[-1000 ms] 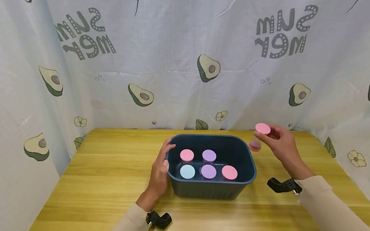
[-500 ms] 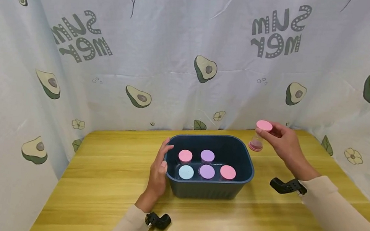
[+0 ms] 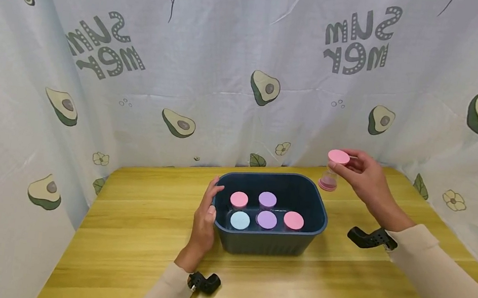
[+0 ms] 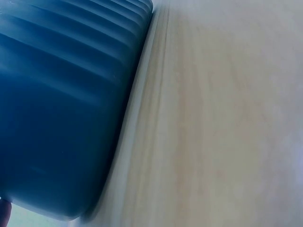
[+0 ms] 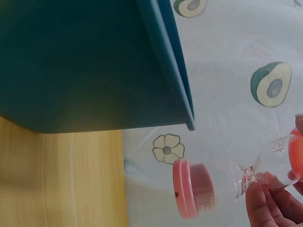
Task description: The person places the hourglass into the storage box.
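Upright, a pink-capped hourglass sand timer (image 3: 328, 181) is held above the table by my right hand (image 3: 366, 182), just beyond the right end of a dark blue plastic basket (image 3: 267, 244). Pink sand shows in its lower bulb, and the right wrist view shows my fingertips (image 5: 258, 201) around its clear glass (image 5: 227, 182). My left hand (image 3: 203, 226) lies along the basket's left wall, its fingers fairly straight and touching near the rim. Inside the basket stand several more timers: a light blue one (image 3: 240, 220), two purple-capped ones (image 3: 267, 220) and two pink-capped ones (image 3: 294, 221).
The basket sits on a yellowish wooden table (image 3: 134, 235). A pale curtain (image 3: 231, 68) with avocado prints hangs behind the table and along both sides. Black camera mounts (image 3: 204, 283) are strapped to both wrists.
My right hand lifts the pink timer slightly and shifts a little left in the last half second. The left hand stays at the basket, and the other timers keep their places.
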Demonstrator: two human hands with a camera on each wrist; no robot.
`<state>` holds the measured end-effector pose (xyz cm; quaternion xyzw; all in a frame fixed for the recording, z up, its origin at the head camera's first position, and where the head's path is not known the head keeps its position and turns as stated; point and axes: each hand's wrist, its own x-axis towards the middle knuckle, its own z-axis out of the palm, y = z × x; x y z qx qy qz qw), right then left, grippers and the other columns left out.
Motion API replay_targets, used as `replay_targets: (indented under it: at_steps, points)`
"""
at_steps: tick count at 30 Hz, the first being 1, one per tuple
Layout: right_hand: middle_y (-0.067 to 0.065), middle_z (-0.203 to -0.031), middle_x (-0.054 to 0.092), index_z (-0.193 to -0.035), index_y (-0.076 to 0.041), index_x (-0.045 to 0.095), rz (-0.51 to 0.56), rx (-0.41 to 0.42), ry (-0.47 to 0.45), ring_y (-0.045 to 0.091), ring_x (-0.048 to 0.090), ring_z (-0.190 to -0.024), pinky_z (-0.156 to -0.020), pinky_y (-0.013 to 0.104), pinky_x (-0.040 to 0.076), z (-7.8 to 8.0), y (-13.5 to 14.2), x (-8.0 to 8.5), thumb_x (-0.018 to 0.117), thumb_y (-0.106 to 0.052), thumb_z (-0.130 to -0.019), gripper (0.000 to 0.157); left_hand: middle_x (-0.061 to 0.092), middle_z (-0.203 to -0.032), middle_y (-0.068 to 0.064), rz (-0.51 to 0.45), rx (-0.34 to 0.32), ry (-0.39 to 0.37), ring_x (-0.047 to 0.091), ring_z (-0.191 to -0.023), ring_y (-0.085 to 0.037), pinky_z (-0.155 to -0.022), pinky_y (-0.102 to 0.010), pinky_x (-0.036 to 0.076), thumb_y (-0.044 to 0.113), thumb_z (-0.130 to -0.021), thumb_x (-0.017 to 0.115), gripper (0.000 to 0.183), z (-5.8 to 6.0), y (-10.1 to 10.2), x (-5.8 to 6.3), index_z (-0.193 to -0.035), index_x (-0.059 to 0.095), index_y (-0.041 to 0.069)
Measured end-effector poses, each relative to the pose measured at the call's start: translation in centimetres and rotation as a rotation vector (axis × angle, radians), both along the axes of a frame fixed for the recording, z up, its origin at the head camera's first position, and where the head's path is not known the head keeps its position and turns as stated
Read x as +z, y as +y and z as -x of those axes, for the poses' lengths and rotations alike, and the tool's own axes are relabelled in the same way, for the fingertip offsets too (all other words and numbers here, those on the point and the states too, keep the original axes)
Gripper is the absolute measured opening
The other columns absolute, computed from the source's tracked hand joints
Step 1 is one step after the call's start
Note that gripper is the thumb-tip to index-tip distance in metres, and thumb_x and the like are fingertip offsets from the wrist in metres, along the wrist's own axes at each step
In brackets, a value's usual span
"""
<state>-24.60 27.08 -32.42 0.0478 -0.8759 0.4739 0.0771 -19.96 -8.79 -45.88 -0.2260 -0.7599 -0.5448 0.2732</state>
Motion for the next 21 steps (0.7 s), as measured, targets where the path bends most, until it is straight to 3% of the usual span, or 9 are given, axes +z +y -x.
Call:
replay_targets:
  at_steps: [9, 21]
  points:
    - [0.014, -0.130, 0.056, -0.139, -0.011, 0.048, 0.017, 0.007, 0.050, 0.002, 0.054, -0.101, -0.078, 0.006, 0.044, -0.6, -0.5, 1.0, 0.064, -0.039, -0.091, 0.058, 0.027, -0.156, -0.015, 0.001, 0.012, -0.011, 0.024, -0.144, -0.030, -0.109, -0.061, 0.022, 0.020, -0.095, 0.026, 0.049, -0.1, 0.0, 0.0, -0.139, 0.043, 0.011]
    - [0.012, -0.130, 0.057, -0.137, -0.010, 0.049, 0.038, 0.038, 0.099, 0.002, 0.056, -0.102, -0.081, 0.007, 0.045, -1.2, -1.6, 2.4, 0.066, -0.034, -0.090, 0.056, 0.027, -0.157, -0.008, -0.001, 0.009, -0.015, 0.025, -0.144, -0.028, -0.109, -0.060, 0.023, 0.017, -0.093, 0.027, 0.050, 0.0, 0.1, 0.2, -0.140, 0.043, 0.012]
